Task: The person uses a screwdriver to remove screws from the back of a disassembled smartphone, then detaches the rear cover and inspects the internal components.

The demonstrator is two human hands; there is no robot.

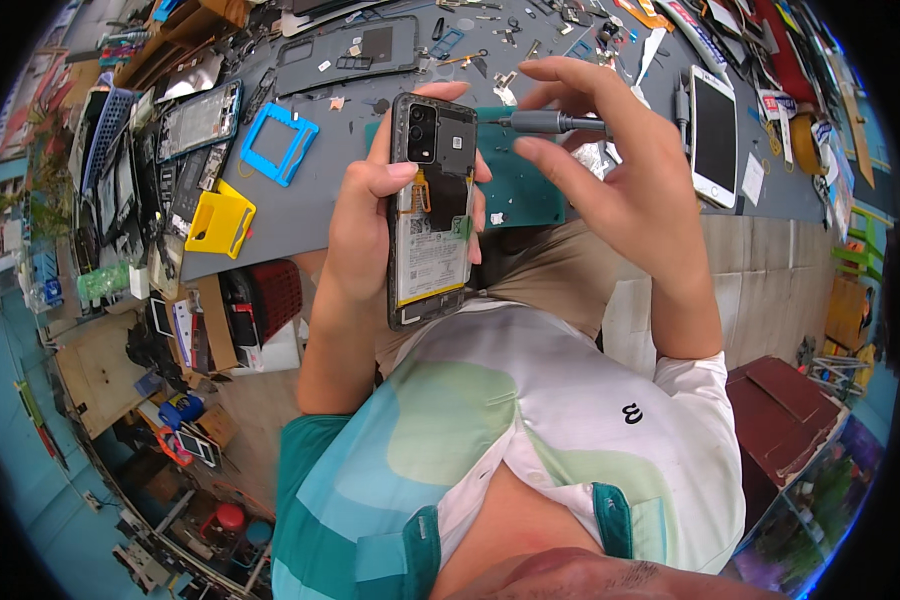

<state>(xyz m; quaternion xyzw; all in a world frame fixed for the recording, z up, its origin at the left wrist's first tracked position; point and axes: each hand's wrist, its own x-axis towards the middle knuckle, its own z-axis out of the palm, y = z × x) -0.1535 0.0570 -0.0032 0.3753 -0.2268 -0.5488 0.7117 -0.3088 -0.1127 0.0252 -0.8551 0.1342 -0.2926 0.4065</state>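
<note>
My left hand (363,210) is wrapped round a smartphone with its back cover off (455,165), thumb on the near face and fingertips showing at the far edge. The phone is upright, its camera module (422,134) at the top and its pale battery (430,265) lower down. Between the fingers of my right hand (625,165) is a grey screwdriver (540,122), lying about level. Its thin tip points left at the phone's upper right edge; whether it touches cannot be told. Below both hands lies a green work mat (530,190), partly hidden.
On the grey table lie a blue plastic frame (279,144), a yellow holder (220,221), a removed back cover (345,58) and several small parts towards the back. A white phone (712,137) lies at the right. Stacked phone parts (115,165) crowd the left edge.
</note>
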